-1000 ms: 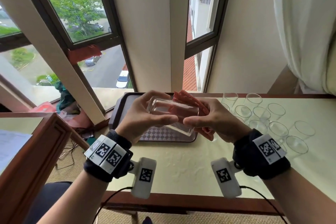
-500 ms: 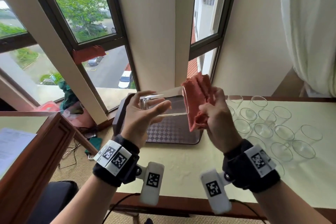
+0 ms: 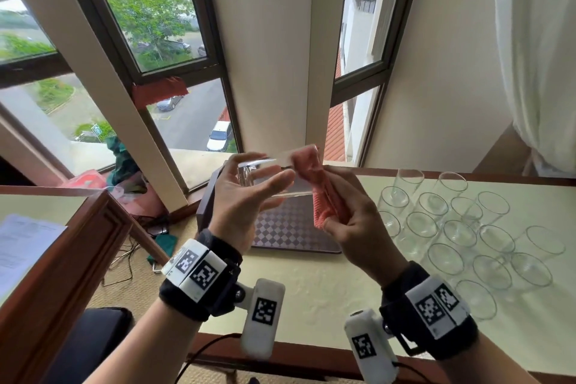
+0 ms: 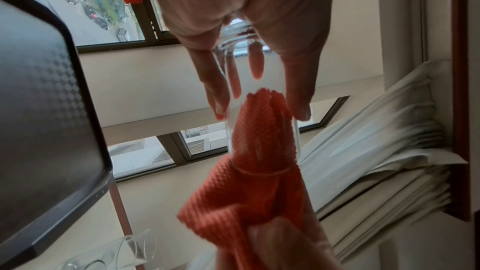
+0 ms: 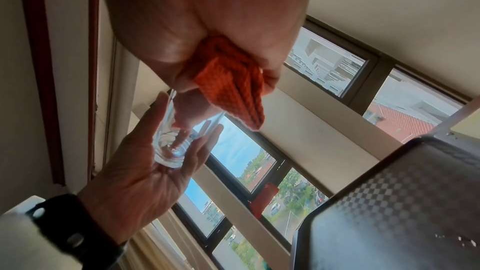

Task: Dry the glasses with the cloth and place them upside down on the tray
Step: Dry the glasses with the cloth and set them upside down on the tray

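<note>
Cloth [image 3: 314, 174] now inside glass [image 3: 274, 174]; left hand [image 3: 246, 196] grips glass; right hand [image 3: 355, 221] grips cloth

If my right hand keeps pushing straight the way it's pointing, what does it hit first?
Probably the inside of the glass: the right hand pushes the cloth through its mouth, toward the base in the left hand.

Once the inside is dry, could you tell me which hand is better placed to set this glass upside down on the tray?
Left hand: it holds the glass directly above the tray; the right hand grips the cloth.
</note>
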Available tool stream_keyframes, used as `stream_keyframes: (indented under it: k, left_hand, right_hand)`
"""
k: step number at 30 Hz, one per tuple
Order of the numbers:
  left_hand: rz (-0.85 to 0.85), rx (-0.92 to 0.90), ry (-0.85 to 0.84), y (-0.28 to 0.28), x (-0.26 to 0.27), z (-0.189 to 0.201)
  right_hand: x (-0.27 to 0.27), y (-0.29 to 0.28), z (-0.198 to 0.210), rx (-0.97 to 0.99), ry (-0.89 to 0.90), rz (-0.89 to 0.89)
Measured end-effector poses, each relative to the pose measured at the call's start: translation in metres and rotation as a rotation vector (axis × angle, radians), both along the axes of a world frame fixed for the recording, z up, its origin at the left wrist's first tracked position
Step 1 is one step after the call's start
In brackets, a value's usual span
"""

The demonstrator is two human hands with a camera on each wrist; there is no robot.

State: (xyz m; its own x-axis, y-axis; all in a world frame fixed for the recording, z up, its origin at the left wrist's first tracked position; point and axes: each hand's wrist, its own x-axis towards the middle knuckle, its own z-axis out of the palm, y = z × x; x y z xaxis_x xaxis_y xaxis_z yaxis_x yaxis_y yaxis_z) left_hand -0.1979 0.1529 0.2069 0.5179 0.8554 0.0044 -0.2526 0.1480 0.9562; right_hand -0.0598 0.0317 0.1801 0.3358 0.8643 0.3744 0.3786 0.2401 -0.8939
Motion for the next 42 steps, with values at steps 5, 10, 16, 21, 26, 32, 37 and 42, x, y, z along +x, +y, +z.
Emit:
stream_keyframes:
  k: [5,10,16,21,26,32,37,42]
  left_hand:
    - [-0.104,0.069,0.062,0.008,-0.005,0.000]
    - [-0.146,0.018,0.059,0.008,-0.004,-0.005]
    - [-0.131,-0.080,0.013,0.008,-0.001,-0.004]
    - [-0.138,-0.144,0.004,0.010,-0.001,-0.003]
    - [-0.138,-0.150,0.043,0.015,0.001,-0.003]
    - [-0.137,-0.153,0.102,0.019,0.000,0.001]
    - [-0.199,-0.247,0.139,0.013,-0.002,0.001]
    - [-0.081,-0.221,0.070,0.002,0.002,0.002]
  right_hand:
    - [0.023,-0.004,0.005,-0.030,-0.157,0.052]
    - [0.038,-0.010,0.025,0.068,0.114,0.046]
    - [0.030,-0.008,0.015,0.123,0.053,-0.061]
    - [0.028,-0.012,0.020,0.039,0.045,0.177]
    - [0.029,-0.006,0.020,-0.048,0.050,0.275]
    - [0.023,0.006,0.003,-0.031,0.205,0.321]
    - [0.026,0.009,0.004,0.010,0.166,0.323]
    - [0.027,0.013,0.005,-0.003,0.255,0.319]
